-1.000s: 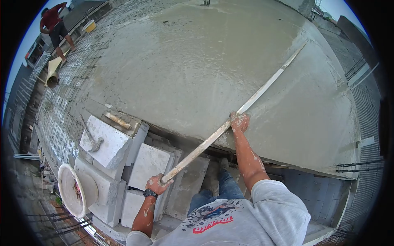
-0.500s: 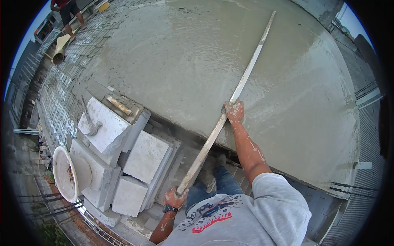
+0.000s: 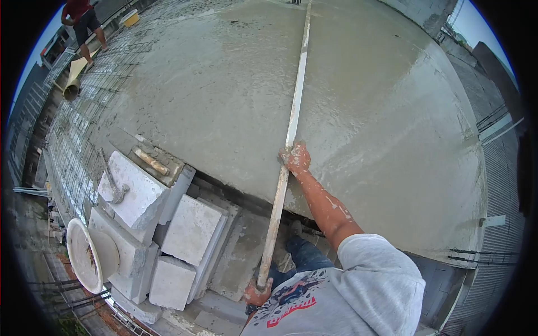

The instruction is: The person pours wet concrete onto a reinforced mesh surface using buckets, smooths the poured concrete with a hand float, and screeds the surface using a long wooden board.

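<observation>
A long, mortar-smeared screed board (image 3: 297, 92) lies across the wet concrete slab (image 3: 386, 129), its far part resting on the grey surface. My right hand (image 3: 296, 157), splashed with cement, wraps round the board near its middle, just past the slab's edge. At the board's near end, my left hand (image 3: 257, 293) is closed round the tip beside my shirt; part of it is hidden by the board. The wet surface looks smooth on the right of the board and rougher toward the far left.
Stacked pale blocks (image 3: 193, 229) stand at the left, carrying a hammer (image 3: 116, 187) and a wood-handled trowel (image 3: 151, 161). A white bucket (image 3: 84, 255) sits beside them. Rebar mesh (image 3: 84, 120), a yellowish pipe (image 3: 73, 87) and another person (image 3: 84, 22) are farther off.
The board's far end has swung left across the concrete. My right hand has moved left with it, while my left hand has shifted slightly right and down, closer to my body.
</observation>
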Demonstrator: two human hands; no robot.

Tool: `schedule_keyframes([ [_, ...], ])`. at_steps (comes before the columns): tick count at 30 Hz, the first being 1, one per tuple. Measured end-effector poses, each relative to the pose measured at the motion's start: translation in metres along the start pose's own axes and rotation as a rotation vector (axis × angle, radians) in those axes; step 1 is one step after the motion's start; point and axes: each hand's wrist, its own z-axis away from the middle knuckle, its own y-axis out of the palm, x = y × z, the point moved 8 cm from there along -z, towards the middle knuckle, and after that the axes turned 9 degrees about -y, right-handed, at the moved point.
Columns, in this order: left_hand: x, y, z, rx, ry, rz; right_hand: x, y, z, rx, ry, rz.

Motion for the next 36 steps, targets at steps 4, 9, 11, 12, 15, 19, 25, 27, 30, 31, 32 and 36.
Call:
schedule_keyframes([
  [4, -0.001, 0.008, 0.007, -0.007, 0.025, 0.044, -0.005, 0.014, -0.005, 0.011, -0.014, 0.001],
  [9, -0.018, -0.015, 0.002, 0.039, -0.049, 0.089, -0.001, 0.006, -0.004, 0.034, 0.029, -0.031],
  [11, -0.014, -0.018, -0.001, 0.062, -0.061, 0.064, 0.001, -0.003, -0.006, 0.059, 0.048, -0.007],
  [12, -0.012, -0.019, -0.004, 0.075, -0.050, 0.069, 0.001, -0.008, -0.008, 0.069, 0.058, 0.015],
  [15, -0.005, -0.018, -0.013, 0.056, 0.004, 0.053, -0.011, -0.006, -0.026, 0.038, 0.079, 0.001],
  [19, -0.001, -0.018, -0.025, -0.010, 0.123, -0.075, -0.025, -0.011, -0.036, 0.084, 0.158, -0.022],
  [25, 0.055, 0.012, -0.039, -0.022, 0.125, 0.056, -0.028, -0.070, 0.009, 0.024, 0.233, -0.133],
  [27, 0.052, 0.013, -0.036, 0.047, 0.172, 0.106, -0.029, -0.109, 0.031, 0.023, 0.286, -0.176],
  [30, 0.039, -0.003, -0.037, 0.101, 0.327, 0.229, -0.026, -0.158, 0.065, -0.087, 0.303, -0.144],
  [31, 0.048, 0.003, -0.048, 0.148, 0.308, 0.114, -0.031, -0.164, 0.070, -0.145, 0.303, -0.121],
  [32, 0.067, 0.014, -0.066, 0.164, 0.325, 0.163, -0.034, -0.174, 0.074, -0.201, 0.294, -0.095],
  [36, 0.050, -0.007, -0.080, 0.305, 0.353, 0.098, -0.056, -0.194, 0.112, -0.307, 0.434, -0.066],
])
